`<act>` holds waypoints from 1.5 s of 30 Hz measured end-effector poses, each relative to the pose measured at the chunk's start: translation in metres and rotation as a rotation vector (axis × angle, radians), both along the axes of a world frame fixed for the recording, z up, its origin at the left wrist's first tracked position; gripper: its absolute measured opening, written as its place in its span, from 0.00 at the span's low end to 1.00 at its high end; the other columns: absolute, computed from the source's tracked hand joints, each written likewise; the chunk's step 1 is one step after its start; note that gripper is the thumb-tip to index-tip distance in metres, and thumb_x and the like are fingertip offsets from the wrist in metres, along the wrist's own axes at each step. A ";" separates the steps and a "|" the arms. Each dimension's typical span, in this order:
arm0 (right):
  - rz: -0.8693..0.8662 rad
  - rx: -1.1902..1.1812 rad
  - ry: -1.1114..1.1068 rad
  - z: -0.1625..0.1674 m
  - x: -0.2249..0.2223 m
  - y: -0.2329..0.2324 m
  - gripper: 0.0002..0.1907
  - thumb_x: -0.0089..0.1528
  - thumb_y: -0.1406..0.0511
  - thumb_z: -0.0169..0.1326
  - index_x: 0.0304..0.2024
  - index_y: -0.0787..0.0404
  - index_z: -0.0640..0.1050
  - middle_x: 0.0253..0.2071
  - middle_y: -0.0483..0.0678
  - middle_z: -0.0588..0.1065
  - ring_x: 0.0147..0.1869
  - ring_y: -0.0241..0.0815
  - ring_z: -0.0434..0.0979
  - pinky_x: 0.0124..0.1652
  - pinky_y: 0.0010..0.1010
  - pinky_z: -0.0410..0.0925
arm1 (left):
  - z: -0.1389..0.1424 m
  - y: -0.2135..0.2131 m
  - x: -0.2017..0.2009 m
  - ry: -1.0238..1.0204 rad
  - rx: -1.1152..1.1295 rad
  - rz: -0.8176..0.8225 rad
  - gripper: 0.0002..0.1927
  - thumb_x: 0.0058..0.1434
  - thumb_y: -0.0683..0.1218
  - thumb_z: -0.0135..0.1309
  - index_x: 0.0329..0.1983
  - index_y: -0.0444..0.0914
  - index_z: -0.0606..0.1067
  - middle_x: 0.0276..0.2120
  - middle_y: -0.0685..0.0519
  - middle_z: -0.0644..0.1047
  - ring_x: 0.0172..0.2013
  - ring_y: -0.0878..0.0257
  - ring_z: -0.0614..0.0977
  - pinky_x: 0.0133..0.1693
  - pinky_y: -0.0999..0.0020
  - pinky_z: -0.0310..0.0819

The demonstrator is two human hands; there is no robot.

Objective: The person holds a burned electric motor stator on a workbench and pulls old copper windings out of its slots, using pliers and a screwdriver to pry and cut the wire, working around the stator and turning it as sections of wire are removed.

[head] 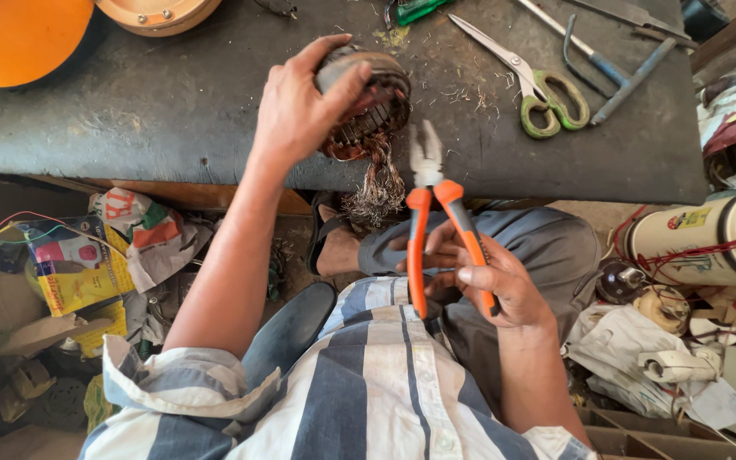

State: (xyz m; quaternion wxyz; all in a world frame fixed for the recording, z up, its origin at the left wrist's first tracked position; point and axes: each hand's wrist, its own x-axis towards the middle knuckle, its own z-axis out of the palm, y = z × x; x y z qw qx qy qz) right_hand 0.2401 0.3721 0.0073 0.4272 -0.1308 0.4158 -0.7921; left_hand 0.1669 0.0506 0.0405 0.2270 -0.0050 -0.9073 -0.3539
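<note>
Head view, L hand [300,106] hides stator [366,106], pliers [436,213] blurred

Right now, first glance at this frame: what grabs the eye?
The orange-handled pliers in the right hand, jaws up at the bench's near edge, stand out first. Just left of them, the left hand grips a round motor stator at the edge of the dark workbench, with a frayed bundle of copper wire hanging from it. Green-handled scissors lie further right on the bench.
</note>
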 end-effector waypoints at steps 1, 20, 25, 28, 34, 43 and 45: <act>0.032 -0.021 -0.025 0.002 -0.001 -0.003 0.28 0.56 0.62 0.57 0.57 0.67 0.69 0.62 0.69 0.72 0.63 0.62 0.77 0.53 0.49 0.76 | 0.000 0.005 0.002 -0.004 0.000 0.022 0.33 0.66 0.69 0.54 0.60 0.39 0.78 0.43 0.42 0.85 0.44 0.47 0.86 0.50 0.55 0.77; 0.171 -0.094 -0.151 -0.011 -0.030 -0.063 0.23 0.58 0.62 0.51 0.55 0.61 0.69 0.60 0.72 0.72 0.61 0.62 0.77 0.52 0.49 0.74 | 0.007 0.017 0.008 0.002 -0.057 0.083 0.31 0.67 0.70 0.52 0.57 0.42 0.79 0.38 0.43 0.85 0.43 0.44 0.85 0.47 0.51 0.76; 0.172 -0.155 -0.204 -0.015 -0.036 -0.062 0.22 0.60 0.63 0.50 0.55 0.63 0.69 0.60 0.73 0.73 0.61 0.62 0.78 0.50 0.46 0.74 | 0.008 0.017 0.008 -0.024 0.003 0.082 0.31 0.66 0.70 0.52 0.56 0.42 0.79 0.36 0.44 0.85 0.41 0.47 0.86 0.46 0.53 0.77; 0.158 -0.202 -0.213 -0.020 -0.037 -0.064 0.21 0.61 0.63 0.50 0.55 0.64 0.69 0.57 0.71 0.74 0.59 0.62 0.79 0.51 0.49 0.75 | 0.008 0.016 0.007 -0.026 0.011 0.073 0.31 0.66 0.70 0.52 0.56 0.42 0.79 0.36 0.44 0.85 0.41 0.47 0.87 0.46 0.54 0.78; 0.135 -0.164 -0.346 -0.025 -0.033 -0.067 0.19 0.59 0.67 0.49 0.53 0.63 0.69 0.54 0.64 0.74 0.54 0.59 0.79 0.50 0.56 0.76 | 0.004 0.017 0.005 0.028 0.026 0.019 0.31 0.67 0.69 0.54 0.58 0.41 0.78 0.40 0.46 0.85 0.43 0.51 0.88 0.48 0.57 0.79; 0.116 0.085 -0.099 -0.015 -0.025 -0.056 0.18 0.58 0.69 0.47 0.52 0.60 0.69 0.44 0.52 0.72 0.36 0.42 0.71 0.33 0.34 0.66 | 0.007 0.019 0.006 0.155 -0.024 -0.020 0.29 0.63 0.62 0.66 0.58 0.39 0.80 0.44 0.46 0.85 0.46 0.51 0.87 0.51 0.57 0.79; 0.126 0.292 0.112 -0.010 -0.027 -0.053 0.17 0.58 0.69 0.47 0.51 0.62 0.69 0.40 0.53 0.72 0.34 0.43 0.69 0.31 0.34 0.65 | 0.008 0.020 0.004 0.099 0.022 -0.036 0.30 0.61 0.63 0.66 0.57 0.39 0.80 0.42 0.46 0.85 0.45 0.53 0.88 0.51 0.59 0.80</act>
